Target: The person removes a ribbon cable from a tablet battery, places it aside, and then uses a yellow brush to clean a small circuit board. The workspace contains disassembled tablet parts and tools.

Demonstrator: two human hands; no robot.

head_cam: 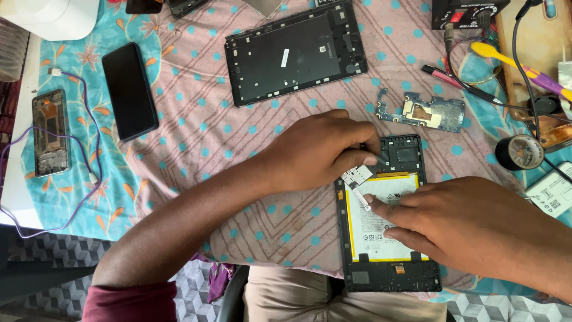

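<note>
Nearest the person, an opened tablet lies on the tabletop with its back off: a black plastic frame holding a flat white battery edged in yellow, its label a white rectangle with small dark print. The right hand rests flat on the battery, fingers stretched out and grasping nothing, the forefinger tip touching a thin white strip. The left hand is clenched over the tablet's upper left corner, thumb and fingers pinching a small white ribbon connector with dark dots.

The tabletop is covered with a soft pinkish cloth with teal dots, over a teal sheet with orange leaves.

Just beyond the tablet lies a bare circuit board, blue-grey with a gold metal shield. To the right stands a roll of black tape, and a white boxy pack with a printed label sits at the edge.

Farther off, a black tablet back shell lies tilted, matte, with a small white sticker. To the left rests a glossy black phone, and beyond it a stripped phone frame ringed by a purple cable. At the far right a black box with a red switch stands near a yellow-handled tool.
</note>
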